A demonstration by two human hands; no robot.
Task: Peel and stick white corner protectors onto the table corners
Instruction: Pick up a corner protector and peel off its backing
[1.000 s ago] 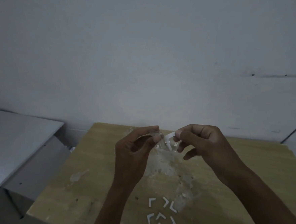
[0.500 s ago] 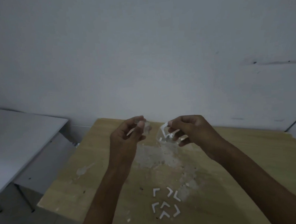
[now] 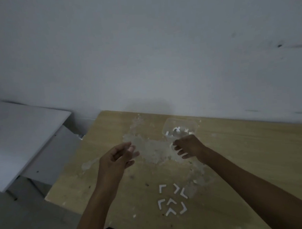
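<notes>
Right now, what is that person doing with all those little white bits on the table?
A person is working at a wooden table with bare hands. The right hand reaches to a clear plastic container holding a few white corner protectors; whether it has a grip on one is too blurry to tell. The left hand hovers beside it with loosely curled fingers, apparently empty. Seven more white corner protectors lie in a cluster nearer the person. None shows on a table corner yet.

Both hands [image 3: 117,157] [image 3: 188,147] hover above white corner protectors [image 3: 172,199] on table [image 3: 247,154]
</notes>
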